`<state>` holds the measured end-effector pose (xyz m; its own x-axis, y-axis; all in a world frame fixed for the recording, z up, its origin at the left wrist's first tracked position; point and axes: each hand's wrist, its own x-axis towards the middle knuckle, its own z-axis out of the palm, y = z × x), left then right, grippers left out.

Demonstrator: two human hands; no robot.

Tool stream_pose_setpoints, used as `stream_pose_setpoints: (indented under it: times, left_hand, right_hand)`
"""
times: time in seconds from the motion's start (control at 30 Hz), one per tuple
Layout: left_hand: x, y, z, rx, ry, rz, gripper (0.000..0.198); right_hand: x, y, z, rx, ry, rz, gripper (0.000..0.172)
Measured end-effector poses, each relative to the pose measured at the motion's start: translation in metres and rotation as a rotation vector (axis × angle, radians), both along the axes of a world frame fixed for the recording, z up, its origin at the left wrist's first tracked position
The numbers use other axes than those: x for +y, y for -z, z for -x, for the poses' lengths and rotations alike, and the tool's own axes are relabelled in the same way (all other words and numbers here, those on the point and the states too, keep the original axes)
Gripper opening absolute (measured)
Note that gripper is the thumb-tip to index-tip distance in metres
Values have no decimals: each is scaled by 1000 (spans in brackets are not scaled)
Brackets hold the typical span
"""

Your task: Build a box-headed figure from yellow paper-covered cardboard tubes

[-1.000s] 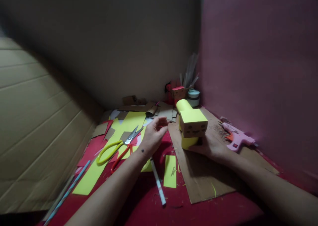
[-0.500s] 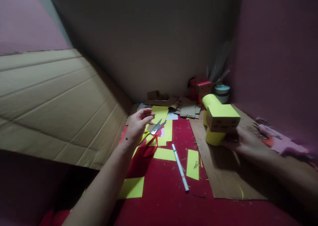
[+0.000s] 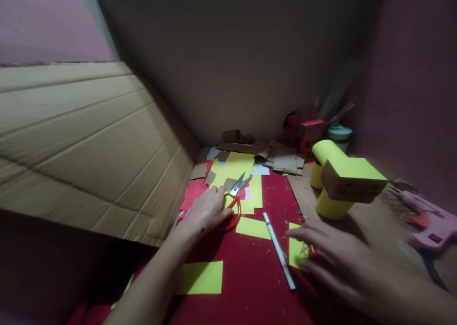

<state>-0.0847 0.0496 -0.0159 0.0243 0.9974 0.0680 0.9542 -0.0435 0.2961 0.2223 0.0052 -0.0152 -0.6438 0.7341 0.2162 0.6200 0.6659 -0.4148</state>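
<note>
My left hand (image 3: pixel 209 211) rests on the handles of the scissors (image 3: pixel 238 190), fingers curled over the yellow loop, while the red loop shows beside it. The blades point away over yellow paper pieces (image 3: pixel 235 165). My right hand (image 3: pixel 330 256) hovers low with its fingers stretched out, blurred, over a small yellow strip (image 3: pixel 295 249) and beside a white pen (image 3: pixel 279 250). A yellow-and-cardboard model (image 3: pixel 344 182), a box on yellow tubes, stands alone on the brown cardboard mat (image 3: pixel 378 220) just beyond that hand.
A large corrugated cardboard sheet (image 3: pixel 89 139) leans along the left. A pink glue gun (image 3: pixel 430 222) lies at the right edge. Cardboard scraps (image 3: pixel 282 161), a small red box (image 3: pixel 311 127) and a teal-lidded jar (image 3: pixel 339 134) crowd the back corner. A yellow sheet (image 3: pixel 202 277) lies on the red surface.
My left hand has come down from above the yellow paper onto the scissors' handles. My right hand has let go of the yellow model and moved left towards the pen. The view has swung left.
</note>
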Motion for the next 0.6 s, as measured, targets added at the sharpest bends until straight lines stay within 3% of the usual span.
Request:
stream_pose_setpoints:
  times: [0.03,0.1,0.23,0.43,0.6]
  left_hand:
    - [-2,1,-2,41,7,2,38]
    - [-5,4,-2,97,8,10,43]
    - [-5,9,2,116,1,16,45]
    - [-3,12,9,-14,-46,23,46]
    - [-1,5,20,-295,-165,86,49]
  right_hand:
    - [-1,-1,17,-29,-115,39,31]
    - [-2,-1,44,-100,-201,58,33]
    - [3,9,64,-206,-347,47,22]
    - [10,27,59,-207,-265,-6,23]
    - [13,23,61,-228,-225,36,27]
